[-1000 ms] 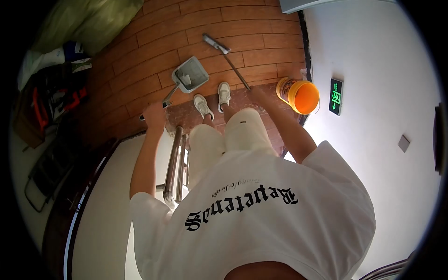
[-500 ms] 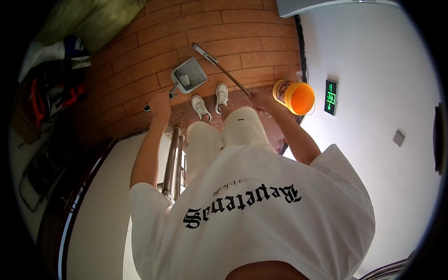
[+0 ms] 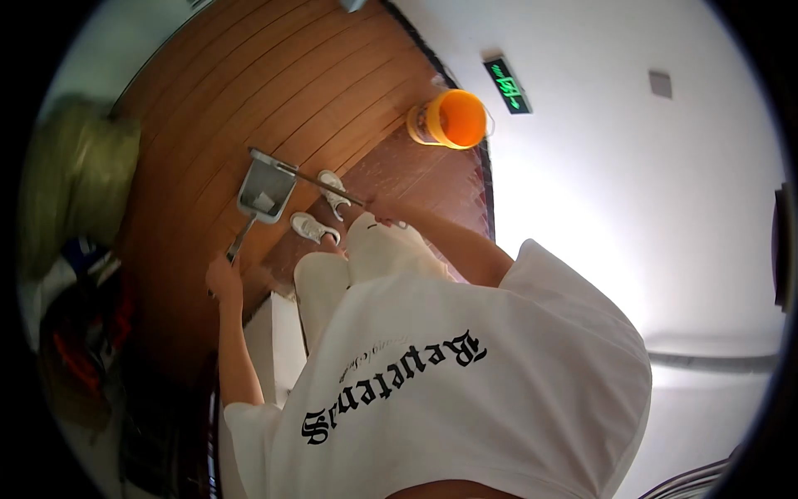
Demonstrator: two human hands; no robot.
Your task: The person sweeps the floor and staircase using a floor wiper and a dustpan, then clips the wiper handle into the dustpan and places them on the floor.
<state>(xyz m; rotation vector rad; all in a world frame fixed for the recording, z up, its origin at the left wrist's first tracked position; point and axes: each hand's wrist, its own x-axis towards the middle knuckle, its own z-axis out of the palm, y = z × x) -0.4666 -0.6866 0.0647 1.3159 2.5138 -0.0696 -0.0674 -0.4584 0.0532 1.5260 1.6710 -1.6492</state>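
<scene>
In the head view, my left hand (image 3: 223,277) is closed round the handle of a grey dustpan (image 3: 258,185), which sits on the wooden floor at the left. A small pale piece (image 3: 264,202) shows inside the pan; I cannot make out what it is. My right hand (image 3: 381,209) grips the brown stick of a broom (image 3: 320,184). Its narrow grey head lies across the dustpan's front edge. White shoes (image 3: 315,226) stand close by, just right of the pan.
An orange bucket (image 3: 460,119) with a wire handle stands by the white wall (image 3: 573,166), below a green exit sign (image 3: 507,85). Along the left are a large yellowish-green bag (image 3: 79,183) and a dark, red-marked pile (image 3: 79,341). Brown floorboards (image 3: 283,66) stretch ahead.
My view has turned and shifted. The broom head has come from apart from the dustpan to its front edge. Both hands still hold their handles.
</scene>
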